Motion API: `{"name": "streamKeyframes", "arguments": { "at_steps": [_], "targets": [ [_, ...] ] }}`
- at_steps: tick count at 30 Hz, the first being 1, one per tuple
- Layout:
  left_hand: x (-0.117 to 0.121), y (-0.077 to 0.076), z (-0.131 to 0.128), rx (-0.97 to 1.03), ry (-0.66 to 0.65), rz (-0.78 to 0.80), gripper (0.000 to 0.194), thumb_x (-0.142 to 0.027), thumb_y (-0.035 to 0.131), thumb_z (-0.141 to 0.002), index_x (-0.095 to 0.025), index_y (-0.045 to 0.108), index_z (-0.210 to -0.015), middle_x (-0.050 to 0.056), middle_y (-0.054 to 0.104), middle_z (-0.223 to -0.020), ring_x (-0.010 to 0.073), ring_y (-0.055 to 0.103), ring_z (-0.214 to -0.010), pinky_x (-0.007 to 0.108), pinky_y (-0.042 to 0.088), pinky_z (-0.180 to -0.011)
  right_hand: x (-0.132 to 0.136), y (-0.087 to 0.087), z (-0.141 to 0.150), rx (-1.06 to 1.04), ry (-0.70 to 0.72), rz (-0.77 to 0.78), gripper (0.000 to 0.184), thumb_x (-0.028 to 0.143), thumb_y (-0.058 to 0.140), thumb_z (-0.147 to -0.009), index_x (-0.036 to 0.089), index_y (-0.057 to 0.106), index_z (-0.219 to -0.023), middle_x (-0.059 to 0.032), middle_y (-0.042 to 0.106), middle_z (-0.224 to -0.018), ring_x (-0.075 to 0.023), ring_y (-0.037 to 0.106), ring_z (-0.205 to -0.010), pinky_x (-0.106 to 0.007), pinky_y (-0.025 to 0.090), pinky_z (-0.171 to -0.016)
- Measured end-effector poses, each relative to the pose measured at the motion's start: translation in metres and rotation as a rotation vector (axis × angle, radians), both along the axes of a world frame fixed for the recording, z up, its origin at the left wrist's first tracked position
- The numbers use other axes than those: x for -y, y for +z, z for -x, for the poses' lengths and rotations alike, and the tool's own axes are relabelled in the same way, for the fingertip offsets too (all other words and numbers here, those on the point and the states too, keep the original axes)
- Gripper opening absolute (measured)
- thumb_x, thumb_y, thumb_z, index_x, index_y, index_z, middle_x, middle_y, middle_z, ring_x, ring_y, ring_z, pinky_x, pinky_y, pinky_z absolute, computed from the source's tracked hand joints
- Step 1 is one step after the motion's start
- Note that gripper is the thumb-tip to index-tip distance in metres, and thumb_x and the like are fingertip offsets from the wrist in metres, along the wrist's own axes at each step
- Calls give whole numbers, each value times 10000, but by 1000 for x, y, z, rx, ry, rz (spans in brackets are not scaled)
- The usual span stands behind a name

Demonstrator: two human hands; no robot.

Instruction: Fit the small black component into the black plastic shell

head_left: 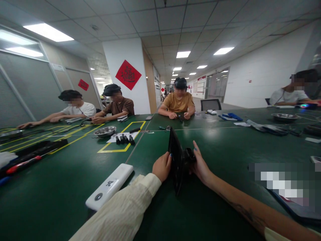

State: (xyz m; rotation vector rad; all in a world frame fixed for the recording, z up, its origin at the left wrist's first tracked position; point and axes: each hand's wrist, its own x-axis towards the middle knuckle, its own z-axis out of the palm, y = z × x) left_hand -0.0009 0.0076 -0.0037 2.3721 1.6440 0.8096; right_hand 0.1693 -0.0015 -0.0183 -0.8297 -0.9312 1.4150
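Note:
Upright between my hands, above the green table (150, 147), is a thin black panel (176, 160) seen nearly edge-on. A black block-shaped part (188, 156) sticks out from its right side. My left hand (162, 167) grips the panel's near left edge, fingers closed on it. On the other side my right hand (200, 164) holds the block-shaped part. Its thumb points up and its other fingers are partly hidden behind the part. The panel's front face is too oblique to make out.
A white power bank (110, 185) lies left of my left forearm. Beyond it are several black cylindrical pieces (125, 139) on paper and a metal bowl (105, 132). A red-handled tool (23, 164) lies far left. Opposite sits a person (177, 102); another metal bowl (285, 117) stands right.

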Motion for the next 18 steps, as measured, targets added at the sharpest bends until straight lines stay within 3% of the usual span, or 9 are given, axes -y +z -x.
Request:
{"name": "streamKeyframes", "arguments": {
  "at_steps": [7, 15, 18],
  "targets": [
    [-10, -9, 5, 155, -150, -21, 287, -286, 300, -866, -184, 556, -784, 63, 621, -786, 191, 569, -783, 314, 438, -731, 4, 6, -1, 101, 29, 68, 531, 467, 365, -841, 231, 303, -1313, 45, 459, -559, -56, 374, -323, -194, 367, -294],
    [-4, 2, 1, 166, -139, -26, 379, -313, 236, -884, -176, 533, -692, 55, 550, -727, 176, 537, -716, 321, 436, -699, 0, 3, -6, 92, 38, 72, 492, 376, 443, -822, 304, 342, -1298, 53, 452, -587, -43, 368, -320, -161, 305, -264],
    [-6, -3, 2, 243, -128, -53, 322, -309, 297, -873, -185, 544, -707, 52, 561, -755, 172, 540, -752, 322, 438, -746, 0, 4, -7, 81, 53, 52, 503, 373, 464, -812, 316, 350, -1299, 53, 457, -592, -41, 376, -331, -161, 316, -273]
  ]
}}
